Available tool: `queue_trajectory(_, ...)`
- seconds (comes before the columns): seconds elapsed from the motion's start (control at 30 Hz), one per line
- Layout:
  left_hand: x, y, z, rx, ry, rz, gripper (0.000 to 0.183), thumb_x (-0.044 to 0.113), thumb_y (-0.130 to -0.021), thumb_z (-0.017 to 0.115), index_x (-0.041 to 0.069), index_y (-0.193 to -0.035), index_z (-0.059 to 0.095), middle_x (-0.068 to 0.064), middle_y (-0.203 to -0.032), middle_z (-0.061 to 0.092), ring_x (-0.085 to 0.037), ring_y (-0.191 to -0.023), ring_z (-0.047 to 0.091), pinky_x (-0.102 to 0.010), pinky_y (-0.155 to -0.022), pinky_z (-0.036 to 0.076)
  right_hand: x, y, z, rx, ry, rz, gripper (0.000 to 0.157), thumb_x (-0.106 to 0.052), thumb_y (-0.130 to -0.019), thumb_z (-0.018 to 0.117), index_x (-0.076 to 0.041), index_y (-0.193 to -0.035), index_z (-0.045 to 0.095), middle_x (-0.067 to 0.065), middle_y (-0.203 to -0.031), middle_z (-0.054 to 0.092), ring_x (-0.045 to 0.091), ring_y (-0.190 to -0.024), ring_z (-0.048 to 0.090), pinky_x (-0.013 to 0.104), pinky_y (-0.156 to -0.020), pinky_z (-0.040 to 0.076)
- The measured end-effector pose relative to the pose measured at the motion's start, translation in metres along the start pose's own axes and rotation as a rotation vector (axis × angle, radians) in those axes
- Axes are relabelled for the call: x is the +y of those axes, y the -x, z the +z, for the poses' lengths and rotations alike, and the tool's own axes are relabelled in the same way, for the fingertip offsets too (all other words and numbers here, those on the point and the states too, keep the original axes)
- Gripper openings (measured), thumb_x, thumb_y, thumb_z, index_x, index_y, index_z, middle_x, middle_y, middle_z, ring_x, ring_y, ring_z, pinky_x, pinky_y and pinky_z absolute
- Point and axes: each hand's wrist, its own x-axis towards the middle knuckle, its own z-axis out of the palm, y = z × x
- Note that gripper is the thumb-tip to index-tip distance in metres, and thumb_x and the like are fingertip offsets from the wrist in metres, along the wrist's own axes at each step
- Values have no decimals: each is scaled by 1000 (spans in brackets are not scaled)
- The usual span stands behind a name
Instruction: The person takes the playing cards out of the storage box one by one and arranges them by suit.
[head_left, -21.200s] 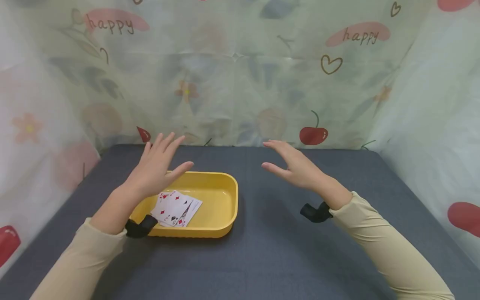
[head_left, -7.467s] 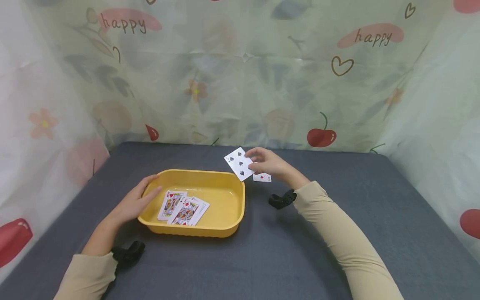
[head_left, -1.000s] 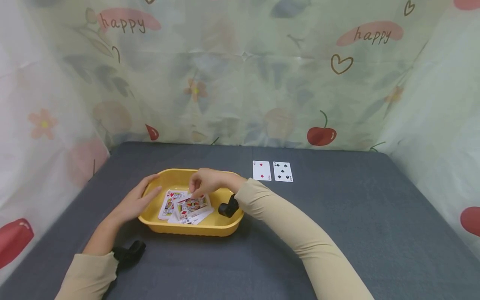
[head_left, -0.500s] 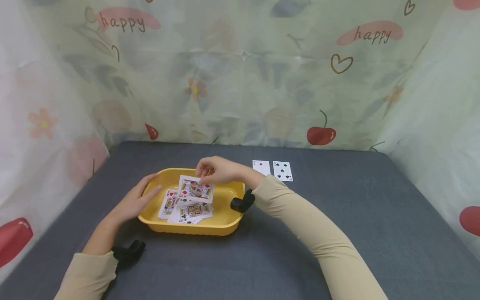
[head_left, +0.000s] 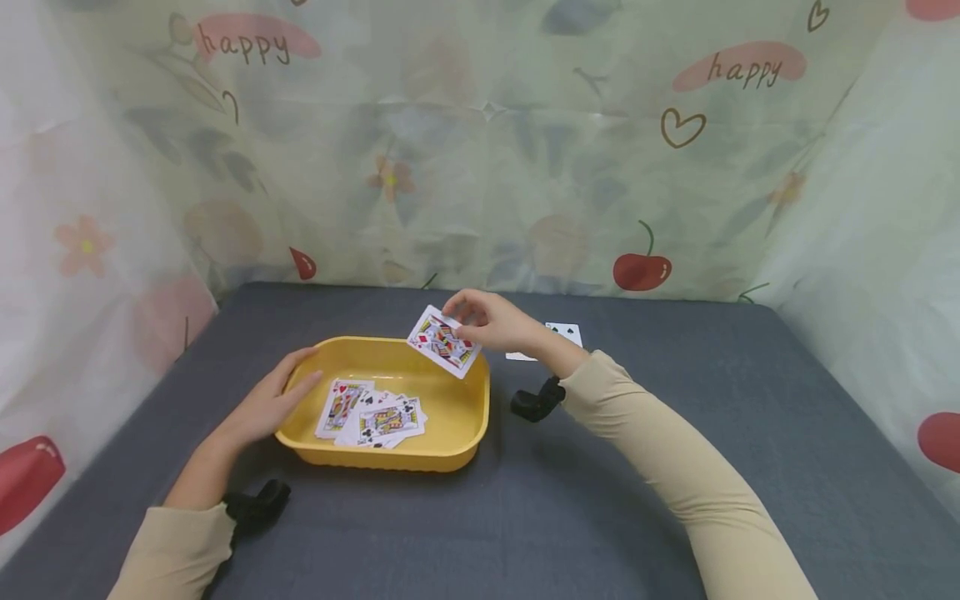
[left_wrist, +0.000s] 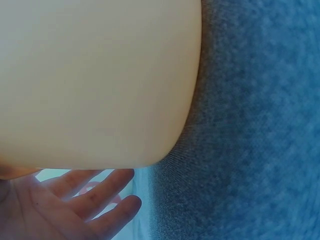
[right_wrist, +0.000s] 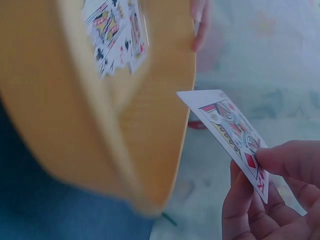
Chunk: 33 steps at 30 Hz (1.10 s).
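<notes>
Left hand (head_left: 264, 408) nearest you, fingers straight and relaxed against the yellow tray's (head_left: 450, 446) near-left rim, steadying it, gripping nothing. Inside the tray a loose fan of face cards (head_left: 372, 413) lies overlapped. Over the tray's far-right corner, your right hand (head_left: 491, 321) pinches a diamond face card (head_left: 442, 341) by one edge between thumb and fingertips, card tilted, face up, clear of the rim. That's a thin hold: I'd judge the card could swivel or slip and drop back into the tray. Farther out, two cards (head_left: 562, 333) lie on the grey cloth (head_left: 675, 400), half hidden behind your wrist; a careless set-down could nudge them askew.
</notes>
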Motion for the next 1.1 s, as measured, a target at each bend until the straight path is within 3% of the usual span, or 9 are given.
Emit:
queue_trajectory(0.13,1,0,0,-1,-6,-3,66,45,-98,39,4,-146,21,-27,-149,24,-41,-128,32,-57,-102,29,11,13,-10,56,-29,35,24,-12,-91,58,-12,-115,57,10,-119,55,24,-100,60,30,-75,52)
queue_trajectory(0.53,-1,-1,0,-5,-7,-6,65,45,-98,39,5,-147,20,-27,-149,23,-42,-130,30,-60,-104,27,51,51,-22,233,-129,126,30,-12,-89,59,-3,-117,57,17,-117,57,23,-93,63,24,-67,51)
queue_trajectory(0.9,-1,0,0,-8,-10,-15,67,46,-98,39,6,-147,19,-27,-149,23,-41,-127,34,-58,-102,30,87,69,-14,290,-48,220,32,-14,-85,64,1,-113,62,20,-108,62,18,-86,62,21,-66,48)
queue_trajectory(1.1,-2,-1,1,4,-3,7,64,42,-99,40,3,-146,21,-27,-149,24,-42,-130,31,-58,-103,28,99,75,-9,293,-91,265,32,-12,-83,66,3,-111,63,18,-100,64,6,-76,58,21,-64,50)
